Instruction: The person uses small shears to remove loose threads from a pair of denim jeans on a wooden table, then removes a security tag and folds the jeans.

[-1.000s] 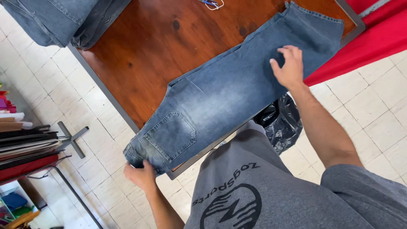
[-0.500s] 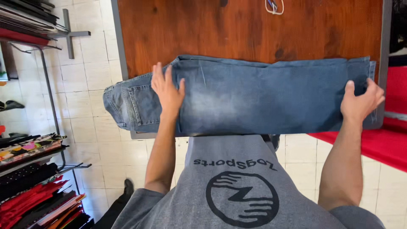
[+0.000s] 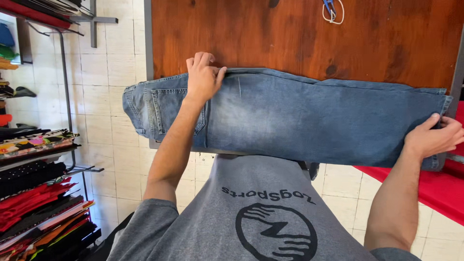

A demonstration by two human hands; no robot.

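The folded blue jeans [image 3: 299, 118] lie along the near edge of the wooden table [image 3: 290, 34], long axis left to right, waist overhanging the left edge, hems at the right edge. The left hand [image 3: 203, 79] presses curled fingers on the seat area; the right hand [image 3: 432, 137] grips the hems. Beyond, bare tabletop runs to scissors [image 3: 332, 9] at the far edge.

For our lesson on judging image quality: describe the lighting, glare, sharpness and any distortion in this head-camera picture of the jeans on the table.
Head view: even, soft daylight; faint glare on the varnished wooden table; the jeans look sharp, with a paler faded patch near the left hand; only a thin shadow under the right hand; slight wide-angle bending at the edges, seen in the leaning clothes rack.
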